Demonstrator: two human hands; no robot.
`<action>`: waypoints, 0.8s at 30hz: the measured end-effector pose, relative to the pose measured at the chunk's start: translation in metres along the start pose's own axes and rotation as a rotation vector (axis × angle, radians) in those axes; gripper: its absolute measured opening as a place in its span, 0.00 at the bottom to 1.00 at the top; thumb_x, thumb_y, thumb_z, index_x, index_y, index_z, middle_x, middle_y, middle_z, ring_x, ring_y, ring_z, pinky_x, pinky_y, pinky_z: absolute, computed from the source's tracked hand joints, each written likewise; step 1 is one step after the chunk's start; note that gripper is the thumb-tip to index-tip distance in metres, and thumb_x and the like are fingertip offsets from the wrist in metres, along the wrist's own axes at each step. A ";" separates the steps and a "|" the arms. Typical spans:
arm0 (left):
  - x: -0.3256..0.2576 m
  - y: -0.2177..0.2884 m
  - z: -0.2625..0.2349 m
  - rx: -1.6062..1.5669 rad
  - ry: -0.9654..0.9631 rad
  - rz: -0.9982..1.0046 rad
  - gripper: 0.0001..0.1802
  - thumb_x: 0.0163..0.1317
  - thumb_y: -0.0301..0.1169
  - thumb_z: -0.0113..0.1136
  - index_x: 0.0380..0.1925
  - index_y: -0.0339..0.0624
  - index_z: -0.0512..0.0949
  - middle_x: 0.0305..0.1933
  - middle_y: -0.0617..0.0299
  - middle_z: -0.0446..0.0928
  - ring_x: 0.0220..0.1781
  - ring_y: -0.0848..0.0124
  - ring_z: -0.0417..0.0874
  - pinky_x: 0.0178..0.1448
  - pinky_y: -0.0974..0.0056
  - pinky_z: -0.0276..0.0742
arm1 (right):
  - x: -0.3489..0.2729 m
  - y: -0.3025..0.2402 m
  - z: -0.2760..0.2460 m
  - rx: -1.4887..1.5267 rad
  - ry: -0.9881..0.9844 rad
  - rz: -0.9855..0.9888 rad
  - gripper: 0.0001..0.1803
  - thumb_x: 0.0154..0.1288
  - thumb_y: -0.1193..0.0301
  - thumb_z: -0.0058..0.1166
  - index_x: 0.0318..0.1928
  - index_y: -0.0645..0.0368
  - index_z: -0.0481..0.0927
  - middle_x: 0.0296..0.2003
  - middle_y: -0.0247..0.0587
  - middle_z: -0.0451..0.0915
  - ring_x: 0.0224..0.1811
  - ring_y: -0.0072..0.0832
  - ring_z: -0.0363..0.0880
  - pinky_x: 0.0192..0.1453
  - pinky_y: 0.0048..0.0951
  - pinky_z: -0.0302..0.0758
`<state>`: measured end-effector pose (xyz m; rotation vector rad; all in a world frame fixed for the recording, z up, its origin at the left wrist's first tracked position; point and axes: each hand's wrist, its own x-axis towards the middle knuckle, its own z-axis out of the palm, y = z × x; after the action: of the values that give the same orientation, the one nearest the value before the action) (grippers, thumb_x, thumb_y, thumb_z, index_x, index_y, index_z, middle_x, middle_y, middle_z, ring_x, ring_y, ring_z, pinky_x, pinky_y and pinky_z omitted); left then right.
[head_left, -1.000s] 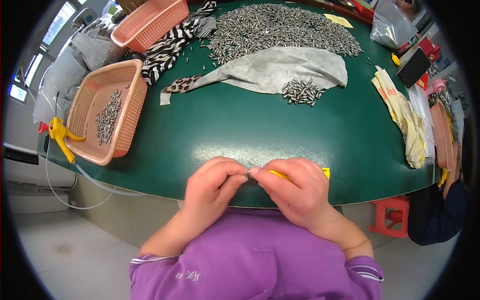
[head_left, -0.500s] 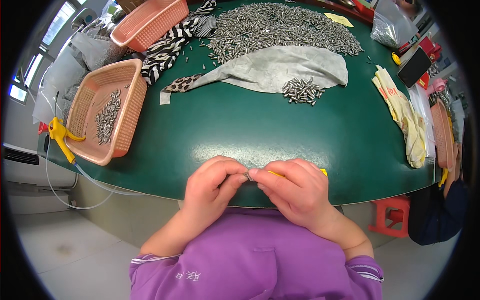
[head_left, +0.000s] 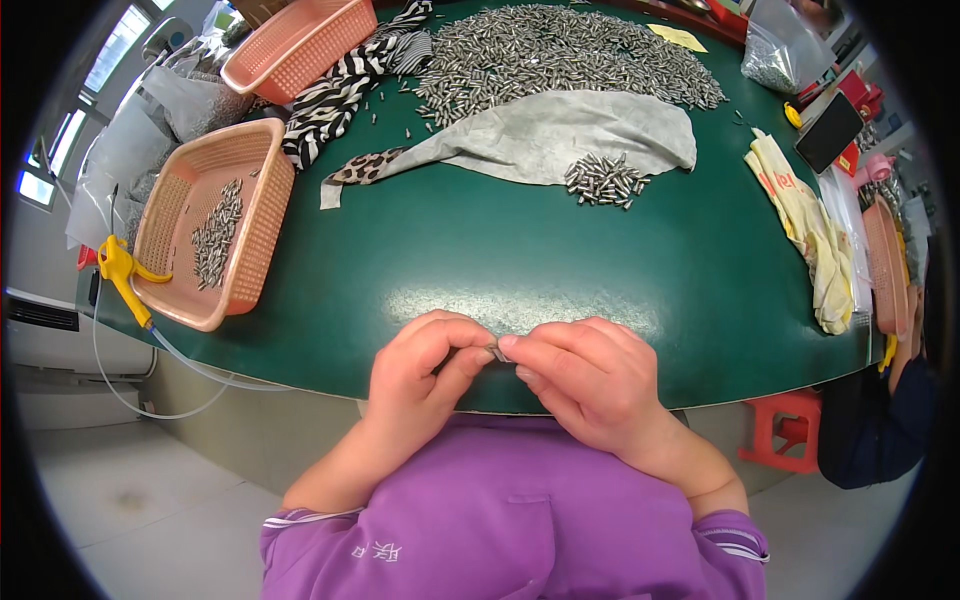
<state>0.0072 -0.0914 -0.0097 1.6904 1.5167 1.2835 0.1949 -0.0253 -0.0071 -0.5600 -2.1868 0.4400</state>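
Close above the table's near edge, my left hand (head_left: 424,372) pinches a small grey metal part (head_left: 494,351) between thumb and forefinger. My right hand (head_left: 600,378) is closed, its thumb and fingertips meeting the left ones at this part. Whatever else the right fingers hold is hidden behind them. Farther off, a small heap of silvery metal pins (head_left: 606,181) lies at the front edge of a grey cloth (head_left: 590,125). Behind the cloth spreads a large pile of similar metal pins (head_left: 560,50).
At left stand a pink basket (head_left: 262,235) with metal pins inside and a yellow air gun (head_left: 122,275) with a hose. Another pink basket (head_left: 300,50) sits behind, beside a zebra-striped cloth (head_left: 340,105). Pale gloves (head_left: 800,225) and a phone (head_left: 830,134) lie at right, near a red stool (head_left: 783,432).
The yellow bits that showed at my right hand's fingers and beside its knuckles are out of sight now. Both hands have stayed almost in place around the small metal part.
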 end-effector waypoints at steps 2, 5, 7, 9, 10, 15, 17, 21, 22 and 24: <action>0.000 0.001 0.000 -0.004 0.000 0.006 0.05 0.57 0.20 0.64 0.33 0.38 0.78 0.34 0.59 0.81 0.38 0.64 0.82 0.41 0.64 0.77 | 0.000 -0.001 0.000 0.001 -0.007 0.012 0.19 0.49 0.74 0.64 0.45 0.51 0.84 0.32 0.28 0.79 0.30 0.26 0.78 0.30 0.26 0.73; 0.001 0.002 0.000 0.004 -0.012 0.007 0.05 0.57 0.20 0.64 0.33 0.38 0.78 0.34 0.59 0.81 0.37 0.64 0.81 0.40 0.65 0.77 | -0.002 -0.001 0.000 -0.032 -0.019 0.015 0.19 0.49 0.74 0.63 0.46 0.50 0.84 0.33 0.27 0.79 0.30 0.25 0.78 0.31 0.26 0.73; 0.000 0.001 -0.001 0.001 -0.028 0.000 0.05 0.57 0.20 0.64 0.33 0.38 0.78 0.34 0.59 0.81 0.37 0.64 0.81 0.40 0.65 0.77 | -0.003 0.001 0.002 -0.064 -0.024 0.005 0.20 0.49 0.74 0.63 0.46 0.49 0.84 0.34 0.27 0.79 0.31 0.24 0.78 0.32 0.26 0.73; 0.000 0.000 -0.001 -0.003 -0.046 -0.004 0.05 0.57 0.20 0.64 0.33 0.38 0.78 0.34 0.59 0.80 0.37 0.64 0.81 0.40 0.65 0.77 | -0.004 0.006 0.003 -0.110 0.023 -0.019 0.20 0.49 0.73 0.62 0.47 0.48 0.84 0.35 0.27 0.79 0.31 0.24 0.78 0.32 0.26 0.72; 0.000 0.000 -0.001 -0.020 -0.043 -0.016 0.05 0.57 0.20 0.64 0.33 0.38 0.78 0.34 0.59 0.80 0.37 0.65 0.81 0.40 0.65 0.77 | -0.004 0.005 0.002 -0.110 0.023 -0.019 0.20 0.49 0.73 0.62 0.47 0.48 0.84 0.35 0.27 0.79 0.31 0.24 0.78 0.32 0.26 0.72; 0.000 0.000 -0.002 -0.040 -0.029 -0.028 0.05 0.57 0.20 0.64 0.33 0.37 0.79 0.34 0.59 0.80 0.37 0.65 0.81 0.40 0.65 0.77 | -0.001 0.000 0.000 -0.042 0.004 -0.012 0.21 0.48 0.73 0.64 0.47 0.49 0.84 0.34 0.28 0.79 0.31 0.24 0.78 0.31 0.25 0.73; 0.000 0.000 -0.001 -0.057 -0.010 0.004 0.05 0.57 0.19 0.63 0.34 0.37 0.79 0.34 0.59 0.80 0.37 0.65 0.81 0.41 0.65 0.77 | -0.002 0.000 0.002 -0.040 0.005 -0.017 0.21 0.48 0.73 0.65 0.47 0.49 0.84 0.34 0.28 0.78 0.30 0.24 0.78 0.31 0.25 0.73; -0.001 -0.001 -0.001 -0.064 -0.006 0.013 0.05 0.57 0.19 0.63 0.34 0.37 0.79 0.34 0.59 0.81 0.38 0.65 0.81 0.42 0.65 0.77 | -0.002 0.000 0.002 -0.032 -0.004 -0.019 0.21 0.49 0.73 0.65 0.47 0.50 0.84 0.33 0.28 0.78 0.29 0.25 0.78 0.29 0.25 0.73; -0.001 -0.002 -0.001 -0.064 -0.008 0.019 0.06 0.57 0.19 0.63 0.34 0.37 0.79 0.34 0.59 0.81 0.38 0.65 0.81 0.42 0.65 0.77 | -0.002 0.000 0.002 -0.032 -0.004 -0.019 0.21 0.49 0.73 0.65 0.47 0.50 0.84 0.33 0.28 0.78 0.29 0.25 0.78 0.29 0.25 0.73; 0.000 -0.002 -0.001 -0.065 -0.010 0.024 0.06 0.57 0.19 0.63 0.34 0.37 0.79 0.34 0.59 0.81 0.38 0.65 0.81 0.42 0.65 0.77 | -0.003 0.001 0.002 -0.038 -0.013 -0.015 0.21 0.48 0.73 0.65 0.48 0.49 0.83 0.34 0.28 0.78 0.29 0.25 0.78 0.30 0.26 0.73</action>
<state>0.0054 -0.0916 -0.0113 1.6764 1.4373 1.3203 0.1956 -0.0266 -0.0106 -0.5632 -2.2142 0.3955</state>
